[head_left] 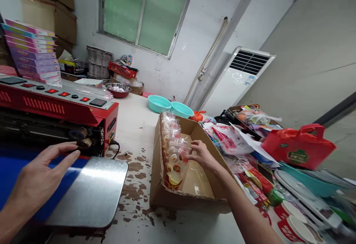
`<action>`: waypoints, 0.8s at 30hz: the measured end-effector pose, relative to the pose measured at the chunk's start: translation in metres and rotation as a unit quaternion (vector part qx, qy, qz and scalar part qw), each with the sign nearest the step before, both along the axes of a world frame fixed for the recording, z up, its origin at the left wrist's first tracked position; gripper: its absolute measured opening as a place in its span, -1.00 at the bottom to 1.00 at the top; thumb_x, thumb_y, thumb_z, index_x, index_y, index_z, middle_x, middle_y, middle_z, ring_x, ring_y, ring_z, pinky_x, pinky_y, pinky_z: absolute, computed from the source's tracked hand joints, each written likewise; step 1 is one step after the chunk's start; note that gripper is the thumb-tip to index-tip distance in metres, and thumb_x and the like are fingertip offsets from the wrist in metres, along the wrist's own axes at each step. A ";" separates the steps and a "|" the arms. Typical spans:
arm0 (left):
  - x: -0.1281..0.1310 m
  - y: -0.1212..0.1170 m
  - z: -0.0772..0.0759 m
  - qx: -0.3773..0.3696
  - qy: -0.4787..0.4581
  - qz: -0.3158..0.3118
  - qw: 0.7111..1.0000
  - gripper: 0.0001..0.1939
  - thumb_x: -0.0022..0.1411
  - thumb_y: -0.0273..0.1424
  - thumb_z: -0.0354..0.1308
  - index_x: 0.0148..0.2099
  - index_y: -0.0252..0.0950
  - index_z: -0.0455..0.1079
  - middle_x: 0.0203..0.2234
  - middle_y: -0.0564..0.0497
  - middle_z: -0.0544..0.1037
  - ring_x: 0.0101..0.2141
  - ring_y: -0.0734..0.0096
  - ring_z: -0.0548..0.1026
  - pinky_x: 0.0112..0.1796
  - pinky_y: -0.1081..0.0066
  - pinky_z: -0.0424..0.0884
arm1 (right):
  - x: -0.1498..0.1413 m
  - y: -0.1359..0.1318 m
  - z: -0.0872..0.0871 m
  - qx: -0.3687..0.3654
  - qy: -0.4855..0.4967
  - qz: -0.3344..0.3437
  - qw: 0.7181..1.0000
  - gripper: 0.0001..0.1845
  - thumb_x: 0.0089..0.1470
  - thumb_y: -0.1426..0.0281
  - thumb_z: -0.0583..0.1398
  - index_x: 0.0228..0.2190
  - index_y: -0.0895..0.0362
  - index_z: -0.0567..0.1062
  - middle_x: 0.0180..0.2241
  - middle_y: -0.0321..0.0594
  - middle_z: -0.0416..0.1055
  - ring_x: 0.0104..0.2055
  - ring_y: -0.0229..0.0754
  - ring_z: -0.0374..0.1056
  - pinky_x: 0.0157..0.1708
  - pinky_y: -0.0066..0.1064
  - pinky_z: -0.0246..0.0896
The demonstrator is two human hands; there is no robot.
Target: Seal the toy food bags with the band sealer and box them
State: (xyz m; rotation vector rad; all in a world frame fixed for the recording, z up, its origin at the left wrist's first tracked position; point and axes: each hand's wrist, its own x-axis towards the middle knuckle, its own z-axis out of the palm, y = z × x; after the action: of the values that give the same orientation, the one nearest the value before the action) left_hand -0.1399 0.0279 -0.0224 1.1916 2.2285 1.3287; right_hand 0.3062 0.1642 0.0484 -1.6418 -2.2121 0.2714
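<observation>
My left hand [41, 173] hovers over the blue conveyor belt [11, 170] of a red sealing machine [55, 106], fingers stretched out and empty. My right hand [201, 154] reaches into an open cardboard box [191, 195] and its fingers press against a row of clear plastic packets [174, 147] that stand upright along the box's left wall. The packets hold small colourful items. Nothing is gripped in that hand; its fingers are spread against the packets.
A metal plate [91, 192] ends the conveyor. Two teal bowls [169, 106] and a metal bowl [118, 89] sit farther back. Piles of packaged goods and a red bag [300, 145] crowd the right. Stacked purple boxes [33, 51] stand at left. The white tabletop [136, 132] is chipped.
</observation>
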 end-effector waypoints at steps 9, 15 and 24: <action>0.031 -0.009 0.012 0.018 -0.088 -0.096 0.991 -0.69 0.09 -0.07 0.11 -0.16 -0.08 0.40 -0.17 0.17 0.52 -0.12 0.30 0.41 -0.17 0.47 0.26 | -0.029 -0.035 0.092 0.050 0.329 0.036 0.942 -0.73 -0.20 0.20 0.37 -0.56 0.15 0.53 -0.33 -0.08 0.54 -0.16 -0.01 0.44 -0.11 -0.17 0.29; 0.069 -0.002 0.033 0.095 -0.208 -0.238 0.944 -0.46 0.03 -0.05 0.21 0.05 -0.09 0.30 -0.02 0.03 0.44 -0.04 0.28 0.39 -0.06 0.41 0.29 | -0.087 -0.056 0.141 0.143 0.403 0.083 0.900 -0.82 -0.25 0.33 0.42 -0.56 0.13 0.55 -0.42 -0.19 0.55 -0.29 -0.09 0.47 -0.19 -0.23 0.39; 0.083 -0.019 0.033 0.068 -0.506 -0.357 0.782 -0.64 0.00 -0.36 0.30 -0.12 -0.35 0.41 -0.22 -0.13 0.56 -0.23 0.31 0.51 -0.23 0.45 0.39 | -0.189 -0.058 0.041 -0.159 0.473 0.140 0.855 -0.76 -0.23 0.28 0.40 -0.62 0.16 0.51 -0.40 -0.09 0.55 -0.14 -0.02 0.43 -0.20 -0.31 0.32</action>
State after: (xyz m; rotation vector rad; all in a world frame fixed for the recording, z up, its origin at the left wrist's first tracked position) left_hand -0.0567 0.0092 0.0101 0.8569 0.8069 1.3023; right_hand 0.1168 0.1064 0.0891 -0.9312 -1.6270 1.2734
